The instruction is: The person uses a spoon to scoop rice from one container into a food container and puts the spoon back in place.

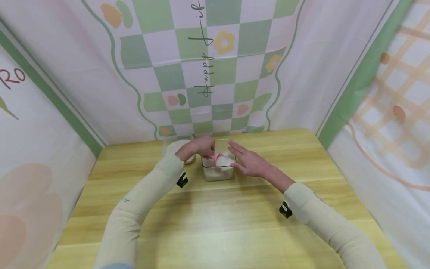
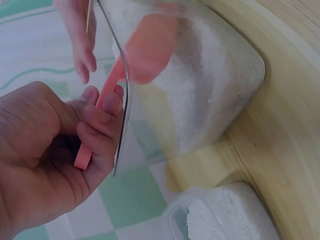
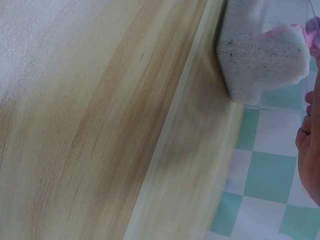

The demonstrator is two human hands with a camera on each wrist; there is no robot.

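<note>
Two clear containers are seen near the far edge of the table (image 1: 302,224), roughly mid-way along it. The square container (image 1: 218,172) is part-filled with a white granular powder; a rounder second container (image 1: 178,148), also holding white powder, sits just beside it toward the far left.

A pink scoop (image 2: 150,50) is gripped at its handle by the left hand (image 1: 198,146), fingers and thumb curled round it. In the left wrist view the scoop bowl is seen inside the square container, at or just above the powder surface; whether it is loaded cannot be told for certain, though a mound of powder shows by it in the right wrist view.

The right hand (image 1: 250,162) is laid flat against the right side of the square container, fingers straight, nothing grasped. It is judged to be steadying the container.

Step in hand, as judged: scooping from the square container. Next move is judged to call for the scoop being lifted level over the container wall, with the right hand kept braced so the container is not dragged. Spill risk is judged highest at the rim.

The second container's lid state cannot be told from these views.
</note>
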